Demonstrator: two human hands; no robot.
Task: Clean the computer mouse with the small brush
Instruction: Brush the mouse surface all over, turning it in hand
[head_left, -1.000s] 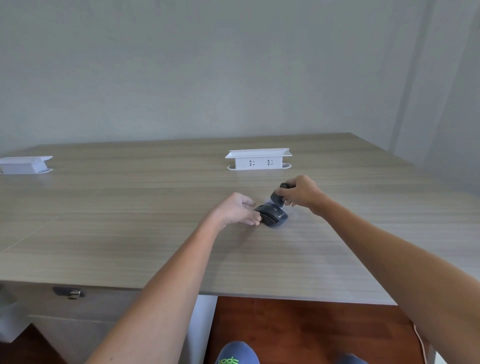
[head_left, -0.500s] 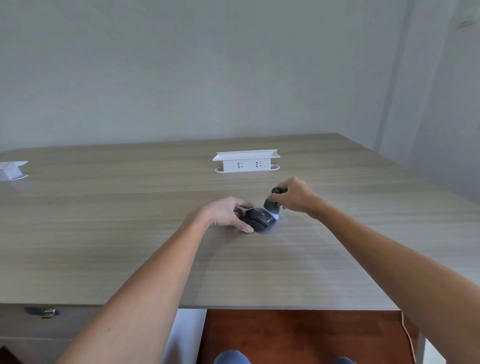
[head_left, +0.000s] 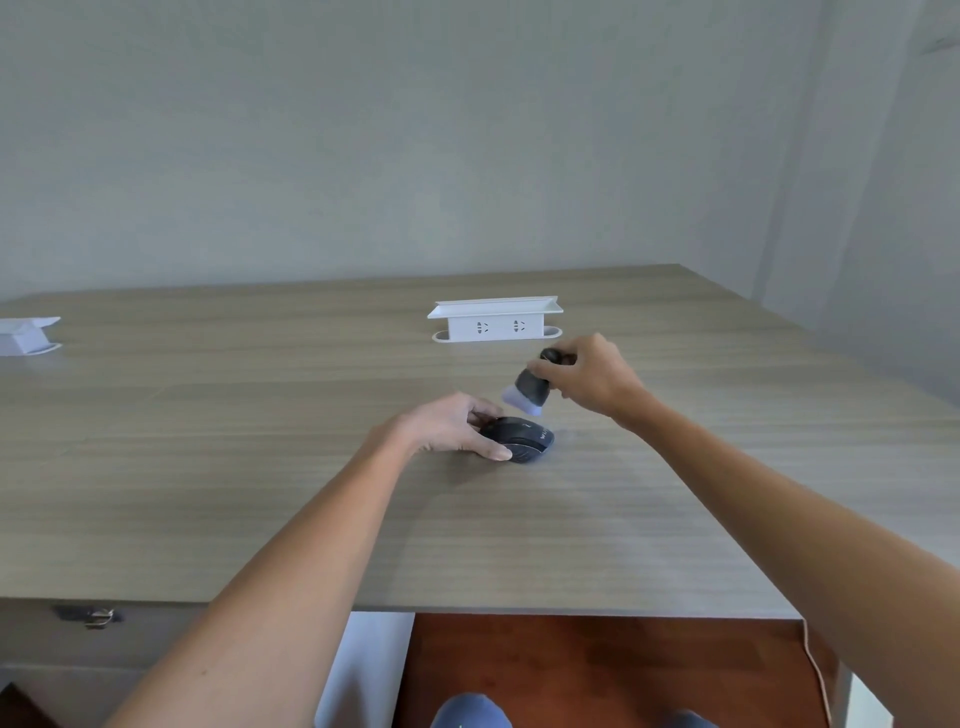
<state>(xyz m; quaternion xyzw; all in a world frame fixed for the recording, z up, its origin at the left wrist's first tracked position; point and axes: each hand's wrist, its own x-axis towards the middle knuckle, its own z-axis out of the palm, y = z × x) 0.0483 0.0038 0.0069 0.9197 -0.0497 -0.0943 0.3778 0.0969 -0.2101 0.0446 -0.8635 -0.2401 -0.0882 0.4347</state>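
Pale grey walls close off the far side of a wide wood-grain table, with a corner of the room showing at the right. On the table, near its middle, lies a dark mouse, flat on the surface and set at a slant. The left hand comes in from the near left and pins the mouse from its left side: the thumb lies along the near edge and the fingers curl over the far edge, so its grip is closed on the mouse. The right hand hangs above and just right of the mouse, its fingers pinched round the dark handle of a small brush. The brush is tilted, its pale bristles aimed down and to the left at the mouse's top. Bristles and mouse look slightly apart, though the gap is narrow and hard to judge from this angle. Both forearms are bare and stretch out from the lower corners of the view.

Behind the hands, farther back on the table, stands a white socket box with two outlets on its face and a flat lid-like top. Another white box sits at the far left edge, cut off by the frame. Below the table's near edge a small metal latch shows at the left, reddish-brown floor lies beneath, and a blue shoe tip pokes in at the bottom.
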